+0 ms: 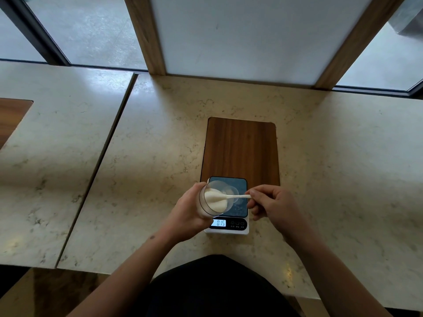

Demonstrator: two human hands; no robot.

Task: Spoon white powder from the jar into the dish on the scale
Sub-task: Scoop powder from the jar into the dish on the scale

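Note:
My left hand [187,213] grips a clear jar [214,199] of white powder, tilted with its mouth toward the right, above the left side of the scale [229,225]. My right hand [272,204] pinches the handle of a white spoon [235,196], whose bowl is inside the jar in the powder. A clear shallow dish [238,197] sits on the scale's dark platform, partly hidden behind the jar and spoon. The lit display [220,223] shows digits.
The scale stands at the near end of a wooden board [240,147] set in a marble counter [148,156]. A seam [98,165] divides it from another counter slab on the left. Windows and wooden posts line the far edge.

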